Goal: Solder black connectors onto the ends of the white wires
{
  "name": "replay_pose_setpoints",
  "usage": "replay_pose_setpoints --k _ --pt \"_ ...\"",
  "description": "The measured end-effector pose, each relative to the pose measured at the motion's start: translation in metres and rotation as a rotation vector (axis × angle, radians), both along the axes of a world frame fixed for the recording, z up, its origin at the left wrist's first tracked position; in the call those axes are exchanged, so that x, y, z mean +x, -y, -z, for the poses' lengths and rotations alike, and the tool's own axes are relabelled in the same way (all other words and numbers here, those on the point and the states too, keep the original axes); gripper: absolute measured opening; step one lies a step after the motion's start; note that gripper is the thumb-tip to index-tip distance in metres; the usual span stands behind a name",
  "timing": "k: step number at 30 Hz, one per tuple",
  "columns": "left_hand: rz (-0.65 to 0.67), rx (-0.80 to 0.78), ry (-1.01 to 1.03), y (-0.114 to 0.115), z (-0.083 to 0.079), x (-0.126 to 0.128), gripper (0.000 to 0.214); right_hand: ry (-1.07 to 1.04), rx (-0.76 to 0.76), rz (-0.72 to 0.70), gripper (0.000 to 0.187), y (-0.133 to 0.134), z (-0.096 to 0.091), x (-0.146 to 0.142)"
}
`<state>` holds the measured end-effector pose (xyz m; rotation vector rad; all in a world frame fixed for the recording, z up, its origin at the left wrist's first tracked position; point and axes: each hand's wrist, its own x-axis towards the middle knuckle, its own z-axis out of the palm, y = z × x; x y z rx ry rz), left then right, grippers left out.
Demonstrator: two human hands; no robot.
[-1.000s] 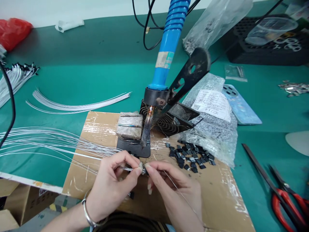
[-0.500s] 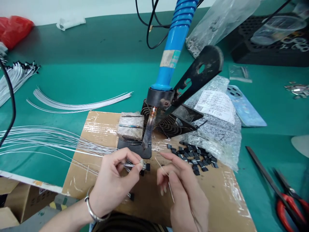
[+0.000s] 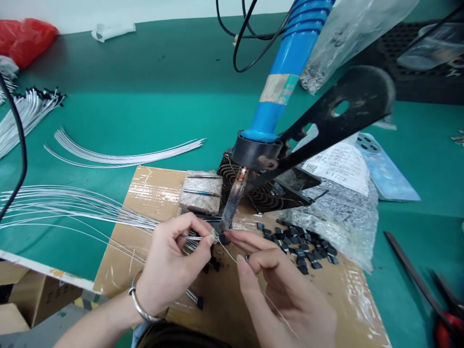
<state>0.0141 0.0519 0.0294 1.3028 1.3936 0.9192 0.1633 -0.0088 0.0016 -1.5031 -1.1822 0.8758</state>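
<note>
My left hand (image 3: 177, 263) is closed in a pinch on a white wire (image 3: 193, 238). A small black connector (image 3: 224, 239) stands at that wire's end, just under the tip of the blue-handled soldering iron (image 3: 279, 87), which sits in a black stand (image 3: 337, 111). Between thumb and fingers my right hand (image 3: 286, 290) holds a thin solder wire (image 3: 227, 252). Its free end reaches the joint by the connector. The right forefinger lies close to the connector; whether it touches cannot be made out. More wires with black ends (image 3: 199, 302) lie beneath the left hand.
Loose black pieces (image 3: 300, 244) lie right on the cardboard (image 3: 348, 304). A tip-cleaning pad (image 3: 201, 191) and a black fan (image 3: 232, 169) stand behind. White wires (image 3: 130, 158) lie left; a bubble-wrap bag (image 3: 337, 208), phone (image 3: 389, 169) and red-handled scissors (image 3: 449, 328) are right.
Both hands and the connector have come up to the iron's tip. My right hand has moved left, bringing the solder wire to the connector. The view has shifted slightly.
</note>
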Motion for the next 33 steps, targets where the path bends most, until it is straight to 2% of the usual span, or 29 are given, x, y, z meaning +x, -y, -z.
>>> replay_pose_setpoints --k 7,16,33 --pt "-0.026 0.021 0.046 -0.005 -0.001 0.002 0.011 -0.041 -0.104 0.053 0.026 -0.003 -0.004 -0.003" --pt "-0.035 0.037 0.065 -0.008 -0.004 0.005 0.013 -0.154 -0.109 0.067 0.026 -0.007 -0.008 -0.002" --pt "-0.038 0.023 0.076 -0.008 -0.008 0.005 0.011 -0.118 -0.104 0.064 0.026 -0.007 -0.010 0.000"
